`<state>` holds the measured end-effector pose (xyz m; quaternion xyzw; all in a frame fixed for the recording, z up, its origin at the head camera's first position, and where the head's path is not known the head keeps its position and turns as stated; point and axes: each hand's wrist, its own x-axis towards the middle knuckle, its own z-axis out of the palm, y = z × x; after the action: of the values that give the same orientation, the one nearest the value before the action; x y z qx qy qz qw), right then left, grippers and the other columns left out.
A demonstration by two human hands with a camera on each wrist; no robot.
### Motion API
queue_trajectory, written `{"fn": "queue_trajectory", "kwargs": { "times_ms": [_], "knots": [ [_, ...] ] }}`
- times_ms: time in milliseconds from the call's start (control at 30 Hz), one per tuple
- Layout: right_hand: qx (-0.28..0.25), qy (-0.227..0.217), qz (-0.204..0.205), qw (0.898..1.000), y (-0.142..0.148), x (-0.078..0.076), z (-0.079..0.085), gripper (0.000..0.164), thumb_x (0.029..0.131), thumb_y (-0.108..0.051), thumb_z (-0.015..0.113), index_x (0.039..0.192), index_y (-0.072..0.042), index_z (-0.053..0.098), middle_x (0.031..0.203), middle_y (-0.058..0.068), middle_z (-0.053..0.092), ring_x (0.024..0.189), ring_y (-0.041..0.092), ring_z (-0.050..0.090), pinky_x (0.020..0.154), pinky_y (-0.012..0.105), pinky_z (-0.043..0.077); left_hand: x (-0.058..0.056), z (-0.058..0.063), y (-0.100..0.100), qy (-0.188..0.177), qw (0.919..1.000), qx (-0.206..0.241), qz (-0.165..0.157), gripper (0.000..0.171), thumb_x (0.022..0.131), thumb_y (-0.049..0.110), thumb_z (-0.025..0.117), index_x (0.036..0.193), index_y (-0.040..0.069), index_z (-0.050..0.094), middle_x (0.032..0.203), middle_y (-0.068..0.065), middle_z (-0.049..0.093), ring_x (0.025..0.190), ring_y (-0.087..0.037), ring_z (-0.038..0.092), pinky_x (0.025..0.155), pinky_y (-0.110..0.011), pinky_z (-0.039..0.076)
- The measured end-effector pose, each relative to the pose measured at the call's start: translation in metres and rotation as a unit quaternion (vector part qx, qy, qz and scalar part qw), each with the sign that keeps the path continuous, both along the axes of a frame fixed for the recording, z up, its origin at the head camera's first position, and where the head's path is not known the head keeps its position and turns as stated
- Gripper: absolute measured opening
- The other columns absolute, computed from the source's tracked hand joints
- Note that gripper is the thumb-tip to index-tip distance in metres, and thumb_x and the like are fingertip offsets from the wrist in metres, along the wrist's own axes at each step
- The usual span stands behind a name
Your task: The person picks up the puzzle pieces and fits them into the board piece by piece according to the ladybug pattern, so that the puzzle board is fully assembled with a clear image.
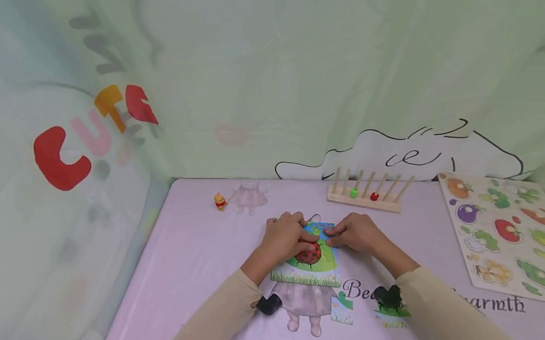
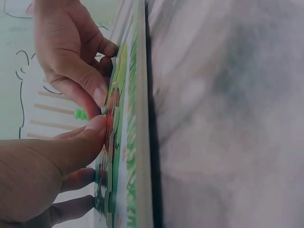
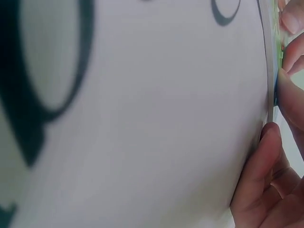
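Note:
A ladybug jigsaw puzzle (image 1: 313, 266) lies in its flat tray on the pink cloth, with a red spotted ladybug, green ground and a grass border. My left hand (image 1: 287, 236) rests over its upper left side, thumb and fingertips pressing on the pieces. At the upper right edge, my right hand (image 1: 355, 232) touches the pieces with thumb and index finger, its other fingers bent beside the tray. The left wrist view shows both hands' fingertips meeting close together on the puzzle face. One loose puzzle piece (image 1: 341, 310) lies below the tray's right corner.
More loose puzzle pieces (image 1: 392, 319) lie under my right wrist, partly hidden. A wooden peg rack (image 1: 364, 200) with green and red beads stands at the back. A vegetable board (image 1: 482, 255) lies at the right, and a small bear figure (image 1: 220, 202) stands at the back left.

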<state>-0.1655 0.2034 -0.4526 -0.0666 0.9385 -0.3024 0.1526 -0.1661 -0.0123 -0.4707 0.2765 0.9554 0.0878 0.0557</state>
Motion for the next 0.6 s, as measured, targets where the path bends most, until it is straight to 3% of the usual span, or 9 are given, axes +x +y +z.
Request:
{"fn": "queue_trajectory", "kwargs": {
  "times_ms": [367,500,600],
  "knots": [
    [0.003,0.0,0.018,1.0,0.0016,-0.0022,-0.0007,0.029,0.081,-0.031,0.087,0.105,-0.015,0.082,0.107,0.009,0.079,0.089,0.017,0.066,0.072,0.028,0.044,0.0019,0.0026,0.0023,0.009,0.9999,0.0,0.007,0.029,0.089,0.058,0.069,0.117,0.052,0.071,0.122,0.014,0.06,0.104,-0.011,0.052,0.085,-0.044,0.045],
    [-0.004,-0.023,0.041,0.999,0.0039,-0.0042,0.0004,0.038,0.077,-0.028,0.09,0.111,-0.013,0.08,0.106,0.01,0.078,0.072,0.014,0.05,0.065,0.028,0.038,0.0014,0.0016,0.0019,0.015,0.9999,0.007,0.006,0.028,0.088,0.058,0.069,0.116,0.051,0.072,0.121,0.014,0.061,0.102,-0.011,0.053,0.083,-0.043,0.046],
    [-0.004,-0.039,0.056,0.998,0.0056,-0.0054,0.0015,0.048,0.073,-0.027,0.093,0.116,-0.014,0.077,0.113,0.013,0.076,0.068,0.014,0.04,0.064,0.029,0.034,0.001,0.0007,0.0017,0.016,0.9998,0.009,0.005,0.028,0.088,0.058,0.069,0.116,0.051,0.072,0.121,0.013,0.061,0.102,-0.011,0.053,0.082,-0.043,0.045]
  ]
}}
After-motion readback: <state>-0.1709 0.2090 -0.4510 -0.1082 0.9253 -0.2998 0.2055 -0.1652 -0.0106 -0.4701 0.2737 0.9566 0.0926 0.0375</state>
